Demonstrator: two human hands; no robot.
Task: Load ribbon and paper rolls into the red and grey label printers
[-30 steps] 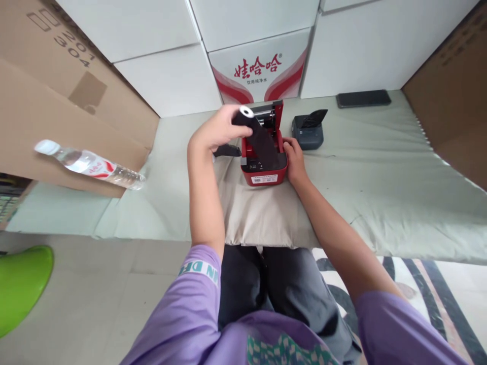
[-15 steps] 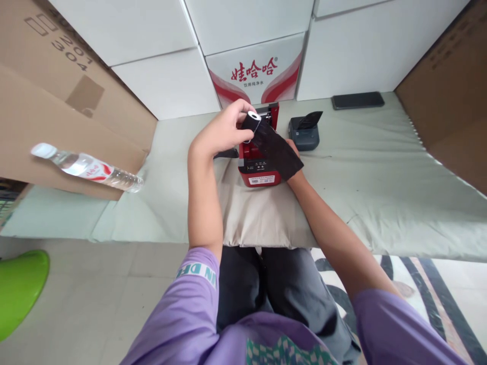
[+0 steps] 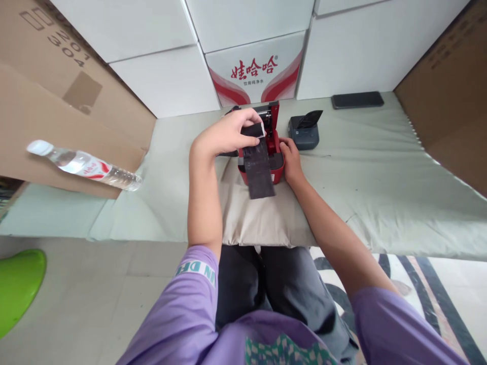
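Note:
Between my left hand's (image 3: 233,134) thumb and fingers is a roll of black labels (image 3: 251,130), held above a small red label printer (image 3: 280,161). Its loose black strip (image 3: 261,175) hangs down across the printer's front. The printer stands with its lid (image 3: 273,112) raised at the back; the roll and strip hide part of its inside. My right hand (image 3: 292,161) grips the printer's right side, fingers bent against the red casing. Partly covered by my left hand and wrist, a dark item (image 3: 229,153) lies left of the printer.
A dark blue-grey small printer (image 3: 304,137) with black label sticking out stands to the right. Behind it lies a black phone (image 3: 357,100). White cartons (image 3: 254,73) line the back. A water bottle (image 3: 85,165) is at left by a cardboard box (image 3: 76,121). A green stool (image 3: 21,289) stands below.
My left hand has tipped the roll, and its strip has swung from the right to hang down over the printer's front. My right hand now shows at the printer's side, away from the strip.

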